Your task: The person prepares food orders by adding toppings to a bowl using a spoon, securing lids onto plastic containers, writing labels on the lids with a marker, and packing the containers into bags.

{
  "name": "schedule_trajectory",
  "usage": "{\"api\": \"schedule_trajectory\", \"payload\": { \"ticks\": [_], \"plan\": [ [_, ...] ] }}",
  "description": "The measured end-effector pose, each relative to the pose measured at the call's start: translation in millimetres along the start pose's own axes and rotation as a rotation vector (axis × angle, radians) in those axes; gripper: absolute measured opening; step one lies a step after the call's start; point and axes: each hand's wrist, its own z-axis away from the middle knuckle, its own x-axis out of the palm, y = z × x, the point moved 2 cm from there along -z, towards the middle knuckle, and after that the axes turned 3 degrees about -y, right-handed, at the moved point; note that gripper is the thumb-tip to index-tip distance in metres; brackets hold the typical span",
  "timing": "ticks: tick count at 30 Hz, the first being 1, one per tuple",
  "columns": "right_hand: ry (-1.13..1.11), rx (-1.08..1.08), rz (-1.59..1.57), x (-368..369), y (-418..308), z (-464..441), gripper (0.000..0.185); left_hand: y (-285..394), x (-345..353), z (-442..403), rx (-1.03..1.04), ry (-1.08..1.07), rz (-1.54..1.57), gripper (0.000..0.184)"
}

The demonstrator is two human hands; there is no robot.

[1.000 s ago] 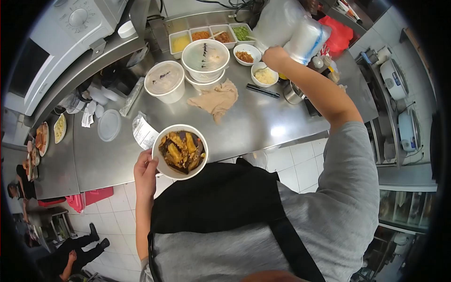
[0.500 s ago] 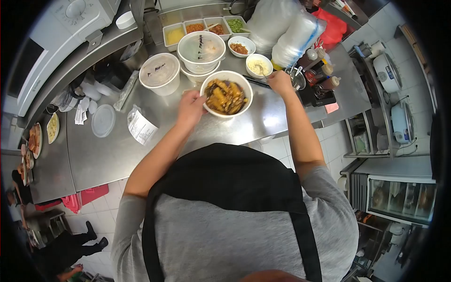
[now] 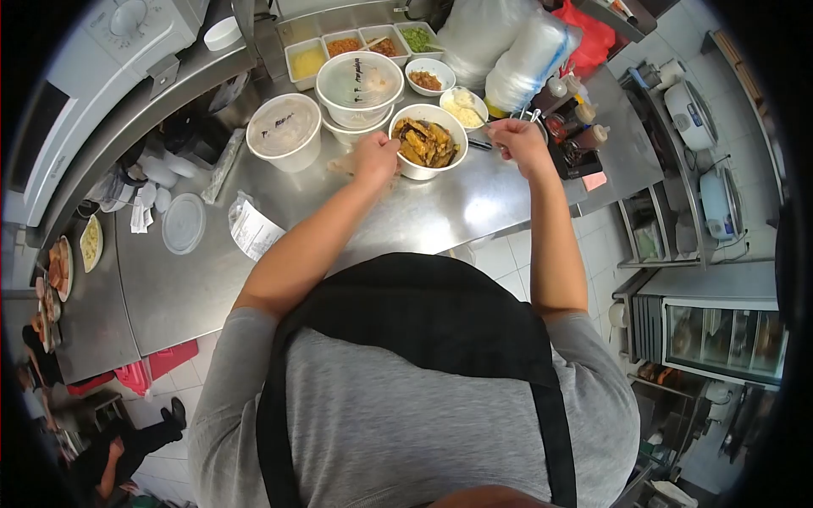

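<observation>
A white takeaway bowl [image 3: 404, 159] of brown, sauced food pieces [image 3: 428, 142] stands upright on the steel counter. My left hand [image 3: 375, 159] is closed at its left rim. To the right, my right hand [image 3: 518, 142] pinches the handle of a spoon [image 3: 481, 121]. The spoon's front end reaches into a small white bowl [image 3: 446, 97] of pale yellow, finely chopped food; its tip is hard to make out there. Another small bowl [image 3: 436, 65], with orange-brown chopped food, sits just behind.
Lidded tubs [image 3: 284, 135] and a stacked pair [image 3: 360, 89] stand left of the bowl. Topping trays [image 3: 343, 44] line the back, beside plastic-wrapped stacks [image 3: 529, 63]. Sauce bottles [image 3: 584, 114] are at right. A receipt [image 3: 254, 233] and a loose lid [image 3: 184, 224] lie at left.
The food bowl and my left hand have moved right and away from me, closer to the small pale-yellow bowl. My right hand has shifted slightly right, with the spoon still in it.
</observation>
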Motion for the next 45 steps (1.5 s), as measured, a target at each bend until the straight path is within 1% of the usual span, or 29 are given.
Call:
{"api": "schedule_trajectory", "payload": {
  "ticks": [2, 3, 7, 10, 11, 12, 14, 17, 19, 20, 21, 22, 23, 24, 25, 26, 28, 30, 32, 34, 36, 39, 42, 45],
  "plan": [
    [0.116, -0.195, 0.400, 12, -18, 28, 0.017, -4, 2, -3, -0.009, -0.003, 0.028, 0.019],
    [0.146, -0.219, 0.450, 15, -27, 37, 0.021, -4, 3, -4, -0.015, -0.004, 0.038, 0.018],
    [0.254, -0.282, 0.429, 14, -55, 58, 0.019, 1, 3, 2, -0.037, -0.042, 0.068, 0.017],
    [0.305, -0.455, 0.372, 22, -62, 72, 0.016, 1, 3, 5, -0.034, -0.046, 0.091, 0.016],
    [0.272, -0.677, 0.666, 24, -52, 69, 0.016, 1, 4, 5, -0.038, -0.053, 0.111, 0.017],
    [0.183, -0.665, 0.742, 31, -44, 71, 0.018, -1, 4, 4, -0.039, -0.062, 0.129, 0.017],
    [0.026, -0.338, 0.577, 33, -32, 71, 0.017, -2, 3, 1, -0.041, -0.082, 0.131, 0.016],
    [0.095, -0.064, 0.236, 18, -24, 53, 0.015, -5, -3, 4, -0.057, -0.098, 0.113, 0.010],
    [0.235, -0.260, 0.593, 10, -12, 20, 0.016, -9, -4, 10, -0.080, -0.101, 0.144, 0.005],
    [0.279, -0.179, 0.698, 13, -3, 0, 0.014, -10, -6, 13, -0.076, -0.107, 0.139, 0.005],
    [0.230, -0.144, 0.931, 23, -13, -10, 0.015, -13, -10, 17, -0.074, -0.109, 0.137, 0.006],
    [0.232, -0.084, 0.987, 29, 13, -44, 0.015, -16, -13, 23, -0.075, -0.106, 0.135, 0.009],
    [0.219, -0.088, 1.000, 39, 3, -41, 0.017, -14, -15, 31, -0.069, -0.104, 0.139, 0.010],
    [0.163, -0.091, 1.101, 46, -5, -38, 0.017, -6, -17, 41, -0.063, -0.100, 0.143, 0.011],
    [0.121, -0.118, 1.101, 50, -3, -41, 0.018, 1, -19, 49, -0.057, -0.094, 0.148, 0.012],
    [0.108, -0.161, 1.069, 51, 6, -50, 0.019, 3, -20, 55, -0.047, -0.083, 0.167, 0.009],
    [0.142, -0.294, 0.986, 39, -3, -44, 0.018, 7, -19, 64, -0.031, -0.054, 0.212, 0.010],
    [0.245, -0.466, 0.864, -12, -15, -33, 0.017, 18, -15, 72, -0.041, -0.052, 0.198, 0.010],
    [0.297, -0.436, 1.018, -83, -11, -43, 0.016, 34, -8, 76, -0.055, -0.070, 0.188, 0.009],
    [0.212, -0.286, 1.151, -145, -5, -49, 0.016, 52, 3, 79, -0.077, -0.113, 0.180, 0.009],
    [0.207, -0.257, 1.254, -184, 18, -64, 0.016, 84, 35, 86, -0.065, -0.114, 0.197, 0.009],
    [0.083, -0.317, 1.310, -204, 44, -81, 0.015, 105, 76, 77, -0.012, -0.147, 0.240, 0.009],
    [-0.012, -0.400, 1.294, -210, 57, -107, 0.015, 115, 112, 58, 0.036, -0.175, 0.254, 0.009],
    [-0.098, -0.285, 1.031, -210, 48, -96, 0.011, 121, 145, 44, 0.040, -0.180, 0.245, 0.010]
  ]
}}
